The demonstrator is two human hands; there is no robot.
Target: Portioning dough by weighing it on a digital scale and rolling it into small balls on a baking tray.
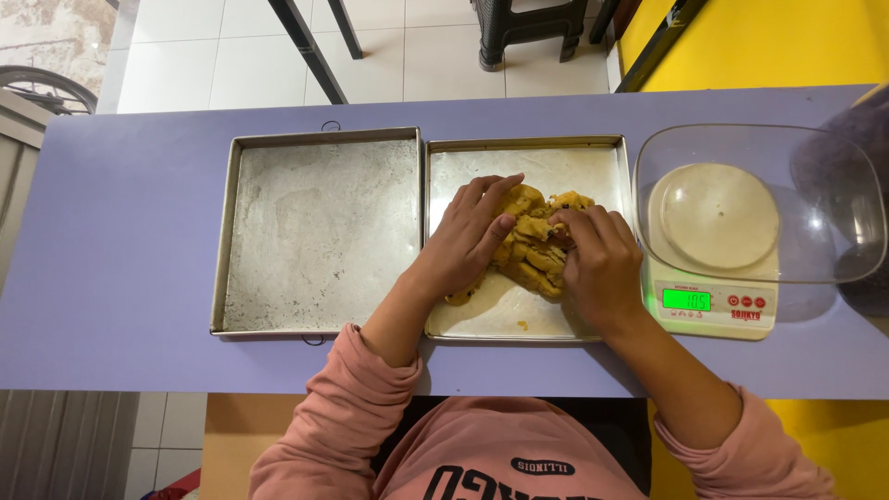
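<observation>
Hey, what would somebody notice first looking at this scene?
Both hands, left hand and right hand, dig into a lump of tan dough in the right-hand metal tray. Beside it lies a bare metal tray, and at far right a kitchen scale carries a clear bowl.

Left hand: we see it pressed on the left side of the dough lump, fingers spread over it.
Right hand: it grips the dough's right side, fingertips dug in.
Dough: yellow-brown with dark bits, lying in the right tray.
Left tray: bare metal, touching the right tray's edge.
Scale: just beside the right tray, green display lit, 1 clear bowl on top.
Table: lilac, bearing all 3 items.
Sleeves: pink on both arms.
</observation>
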